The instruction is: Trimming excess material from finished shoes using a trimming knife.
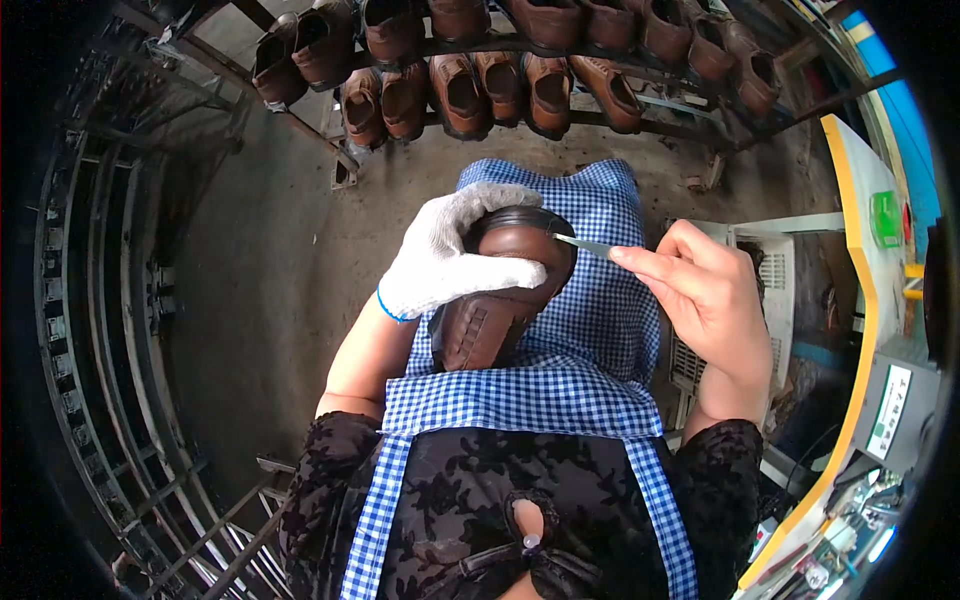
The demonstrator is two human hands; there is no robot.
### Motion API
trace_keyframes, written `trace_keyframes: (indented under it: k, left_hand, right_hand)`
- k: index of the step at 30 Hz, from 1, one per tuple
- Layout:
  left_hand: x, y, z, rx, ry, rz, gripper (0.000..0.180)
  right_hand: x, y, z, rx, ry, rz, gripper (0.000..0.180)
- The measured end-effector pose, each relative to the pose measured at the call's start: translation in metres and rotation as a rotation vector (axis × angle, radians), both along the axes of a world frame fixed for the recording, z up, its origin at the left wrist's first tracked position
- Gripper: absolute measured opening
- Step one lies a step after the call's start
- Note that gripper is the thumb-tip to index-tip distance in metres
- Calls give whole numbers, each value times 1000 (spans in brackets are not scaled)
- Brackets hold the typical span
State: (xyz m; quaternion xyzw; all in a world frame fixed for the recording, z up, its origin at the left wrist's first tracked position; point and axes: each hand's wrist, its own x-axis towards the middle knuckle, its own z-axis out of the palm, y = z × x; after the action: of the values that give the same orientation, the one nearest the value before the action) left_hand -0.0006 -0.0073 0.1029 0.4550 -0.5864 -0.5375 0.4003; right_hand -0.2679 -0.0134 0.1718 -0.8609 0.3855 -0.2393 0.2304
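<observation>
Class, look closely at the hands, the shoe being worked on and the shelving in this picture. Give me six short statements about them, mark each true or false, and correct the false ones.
1. The left hand wears a white glove. True.
2. The right hand is gloved too. False: it is bare.
3. The left hand grips a brown shoe. True.
4. The right hand holds a pair of scissors. False: it holds a thin, pointed tool.
5. The apron is plain red. False: it is blue-and-white checked.
6. The rack ahead holds rows of brown footwear. True.
</observation>
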Motion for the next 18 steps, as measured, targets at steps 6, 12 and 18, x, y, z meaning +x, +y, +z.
trace_keyframes:
  k: [6,12,18]
  left_hand:
    - [-4,-2,2,-34,7,-22,65]
    - [7,2,13,27,109,50,66]
    - [36,-27,-14,-292,288,518,53]
  right_hand:
    - [10,-10,-8,-7,-11,58,27]
    - [-8,-2,-68,406,-586,-104,18]
    - [5,44,-128,314,-511,-2,50]
